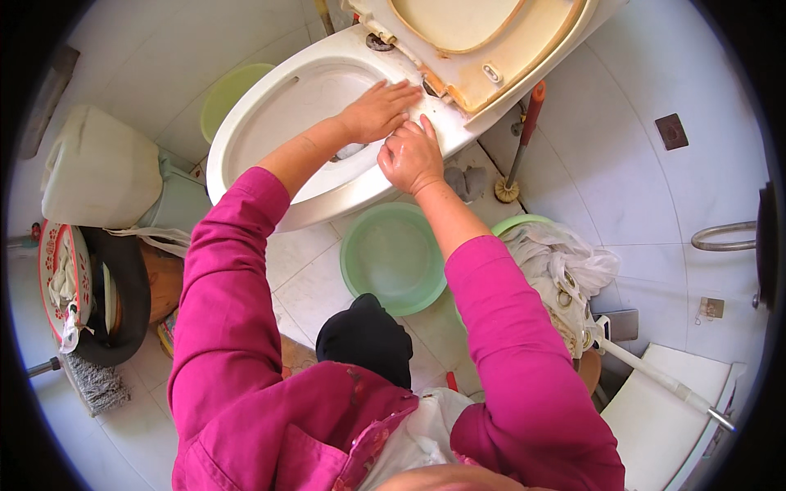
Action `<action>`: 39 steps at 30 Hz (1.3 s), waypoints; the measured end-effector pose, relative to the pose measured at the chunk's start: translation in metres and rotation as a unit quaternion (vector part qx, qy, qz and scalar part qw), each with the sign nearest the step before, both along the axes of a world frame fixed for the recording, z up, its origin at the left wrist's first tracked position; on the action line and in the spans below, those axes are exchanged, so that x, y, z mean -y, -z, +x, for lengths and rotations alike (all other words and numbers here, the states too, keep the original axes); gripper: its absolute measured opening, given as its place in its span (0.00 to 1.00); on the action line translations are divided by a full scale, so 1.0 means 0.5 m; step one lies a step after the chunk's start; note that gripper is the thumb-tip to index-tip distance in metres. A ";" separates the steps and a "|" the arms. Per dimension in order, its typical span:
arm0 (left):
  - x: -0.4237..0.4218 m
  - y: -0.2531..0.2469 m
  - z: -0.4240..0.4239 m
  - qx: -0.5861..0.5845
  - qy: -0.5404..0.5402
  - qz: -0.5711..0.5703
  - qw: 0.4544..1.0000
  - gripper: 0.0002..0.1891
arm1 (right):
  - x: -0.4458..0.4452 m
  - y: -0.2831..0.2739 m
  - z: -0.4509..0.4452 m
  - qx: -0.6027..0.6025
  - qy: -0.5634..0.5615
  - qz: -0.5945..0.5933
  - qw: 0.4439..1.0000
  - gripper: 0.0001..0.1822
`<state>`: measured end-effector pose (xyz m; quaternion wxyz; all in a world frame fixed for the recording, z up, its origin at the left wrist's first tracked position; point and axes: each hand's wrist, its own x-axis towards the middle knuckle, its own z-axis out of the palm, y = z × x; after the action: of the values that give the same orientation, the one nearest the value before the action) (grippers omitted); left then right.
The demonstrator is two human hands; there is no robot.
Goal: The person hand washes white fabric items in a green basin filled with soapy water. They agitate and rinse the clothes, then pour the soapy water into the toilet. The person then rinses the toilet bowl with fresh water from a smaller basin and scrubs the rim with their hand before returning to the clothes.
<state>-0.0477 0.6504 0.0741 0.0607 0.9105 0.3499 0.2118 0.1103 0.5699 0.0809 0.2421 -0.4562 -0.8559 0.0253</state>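
Note:
A white ceramic toilet bowl [233,153] lies before me, its stained seat and lid [470,92] raised at the back. My left hand [384,110] reaches across the bowl to its rear rim, palm down, fingers extended and slightly blurred. I see nothing held in it. Close beside it, my right hand [412,153] rests at the near side of the rim. Its skin looks wet, its fingers are mostly curled, and whatever might lie under them is hidden. Something whitish [351,151] shows low in the bowl, partly covered by my left wrist.
A green plastic basin [393,258] stands on the tiled floor below the bowl. To the right, a red-handled brush [525,141] leans against the wall near a grey cloth [465,183]. A plastic jug [104,169] and an enamel basin [64,279] crowd the left side.

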 end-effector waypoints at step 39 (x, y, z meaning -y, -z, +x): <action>0.039 -0.103 0.198 0.414 -0.138 -0.217 0.873 0.31 | 0.002 -0.004 0.000 -0.021 0.000 -0.010 1.000 0.18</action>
<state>0.0514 0.6308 0.1256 0.3663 0.6460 0.4518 0.4943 0.1104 0.5687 0.0827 0.2554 -0.4577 -0.8505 0.0432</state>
